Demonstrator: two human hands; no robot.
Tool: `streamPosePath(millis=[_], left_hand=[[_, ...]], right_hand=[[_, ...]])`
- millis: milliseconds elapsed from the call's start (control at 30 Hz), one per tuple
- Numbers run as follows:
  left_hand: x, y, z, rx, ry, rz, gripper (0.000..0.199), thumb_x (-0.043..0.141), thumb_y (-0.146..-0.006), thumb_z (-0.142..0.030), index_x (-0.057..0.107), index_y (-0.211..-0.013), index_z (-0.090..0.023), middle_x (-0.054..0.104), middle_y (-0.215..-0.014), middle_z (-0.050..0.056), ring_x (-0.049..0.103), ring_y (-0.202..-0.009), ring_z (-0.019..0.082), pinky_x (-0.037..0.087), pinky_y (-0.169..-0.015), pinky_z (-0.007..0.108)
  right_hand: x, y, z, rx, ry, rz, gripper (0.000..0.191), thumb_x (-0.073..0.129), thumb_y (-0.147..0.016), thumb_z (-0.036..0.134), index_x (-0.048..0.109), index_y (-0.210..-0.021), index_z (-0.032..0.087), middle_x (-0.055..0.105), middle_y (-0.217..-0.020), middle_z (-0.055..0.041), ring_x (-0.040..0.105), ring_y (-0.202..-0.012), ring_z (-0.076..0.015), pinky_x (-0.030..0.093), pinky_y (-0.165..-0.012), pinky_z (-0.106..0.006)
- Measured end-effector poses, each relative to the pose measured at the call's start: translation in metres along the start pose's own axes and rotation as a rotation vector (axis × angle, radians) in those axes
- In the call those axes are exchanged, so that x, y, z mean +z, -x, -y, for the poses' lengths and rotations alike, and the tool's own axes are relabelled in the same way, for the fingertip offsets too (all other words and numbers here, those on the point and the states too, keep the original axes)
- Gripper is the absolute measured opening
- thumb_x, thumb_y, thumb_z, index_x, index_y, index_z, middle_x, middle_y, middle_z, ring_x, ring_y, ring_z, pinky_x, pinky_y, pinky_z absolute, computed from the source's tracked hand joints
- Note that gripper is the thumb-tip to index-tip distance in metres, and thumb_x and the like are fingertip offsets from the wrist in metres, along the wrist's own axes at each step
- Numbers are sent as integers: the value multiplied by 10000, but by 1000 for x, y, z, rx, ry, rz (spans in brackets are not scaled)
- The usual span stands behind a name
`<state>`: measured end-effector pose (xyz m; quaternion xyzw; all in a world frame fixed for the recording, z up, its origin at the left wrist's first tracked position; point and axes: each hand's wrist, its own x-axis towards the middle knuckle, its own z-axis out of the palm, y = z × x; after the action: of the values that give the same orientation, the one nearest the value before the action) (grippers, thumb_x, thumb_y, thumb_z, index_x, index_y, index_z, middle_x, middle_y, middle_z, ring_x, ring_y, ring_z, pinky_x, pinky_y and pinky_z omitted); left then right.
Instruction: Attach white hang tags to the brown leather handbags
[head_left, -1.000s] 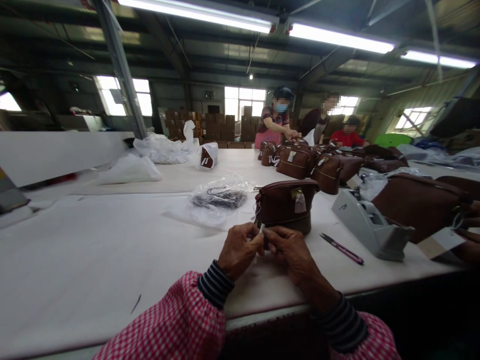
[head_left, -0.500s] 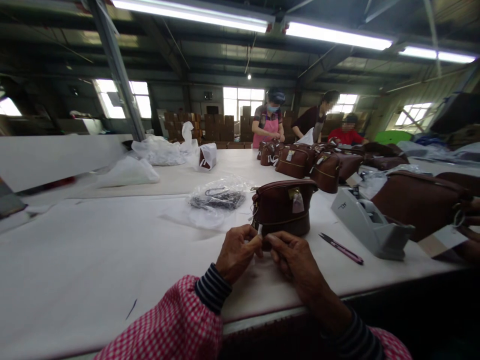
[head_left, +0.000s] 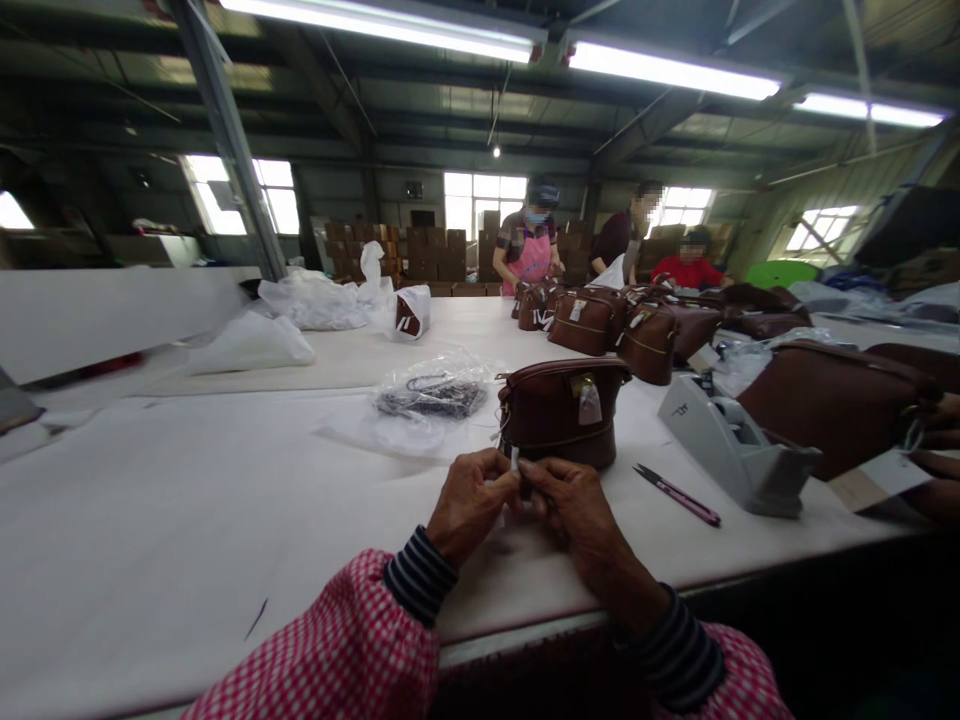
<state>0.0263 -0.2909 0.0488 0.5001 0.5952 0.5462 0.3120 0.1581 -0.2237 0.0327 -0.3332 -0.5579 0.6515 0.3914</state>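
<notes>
In front of me a brown leather handbag (head_left: 559, 415) stands upright on the white table, with a gold zip line and a wrapped tag on its front. My left hand (head_left: 469, 505) is closed in a pinch around a small white strip (head_left: 514, 458), which pokes up between thumb and finger. Close against it, my right hand (head_left: 581, 510) is pinched shut at the fingertips; what it grips is hidden by the fingers. Both hands are just in front of the bag's lower left side. Right of the bag lie thread snips (head_left: 677, 495).
A grey tape dispenser (head_left: 739, 455) stands to the right, beside another brown bag (head_left: 832, 400) and a person's hand at the edge. Chain in a clear plastic bag (head_left: 431, 395) lies left of centre. Several brown bags (head_left: 589, 318) and co-workers are farther back.
My right hand has drawn slightly left, closer to the left fingertips. The white strip stays in the left pinch. The view has shifted a little, and co-workers at the back have moved.
</notes>
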Motion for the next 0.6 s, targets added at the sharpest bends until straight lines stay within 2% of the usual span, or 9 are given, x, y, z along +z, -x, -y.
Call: streamPosePath(millis=[267,367,467,600], left_hand=[[-3,1,0,45,-21,0,225,639,-806,-342,680,-678,-162,715,-616,44,608,-615,162,430,-621,274],[-5,0,2,72,21,-56,292,659,-820,-403,678,-653,-165,699,-600,37,582,-610,142,430,-636,263],[-6,-2,0,21,129,-150,337,679,-805,-439,649,-612,-164,657,-530,21,480,-488,96,360,-529,237],[-6,-4,-9,-133,382,-206,266,680,-780,-364,601,-626,-162,628,-481,0,312,-358,39,204,-408,215]], right_hand=[[-4,8,-2,-26,16,28,401,806,-710,524,674,-684,146,488,-476,46,296,-388,-37,148,-383,-204],[-7,14,-3,-47,29,6,358,788,-748,501,701,-781,155,500,-511,49,291,-400,-40,148,-384,-207],[-8,19,-3,-96,76,-76,323,776,-780,473,700,-825,163,516,-549,42,304,-423,-49,162,-392,-214],[-5,25,2,-214,156,-105,284,771,-801,439,705,-828,164,509,-571,29,359,-493,-78,234,-434,-222]])
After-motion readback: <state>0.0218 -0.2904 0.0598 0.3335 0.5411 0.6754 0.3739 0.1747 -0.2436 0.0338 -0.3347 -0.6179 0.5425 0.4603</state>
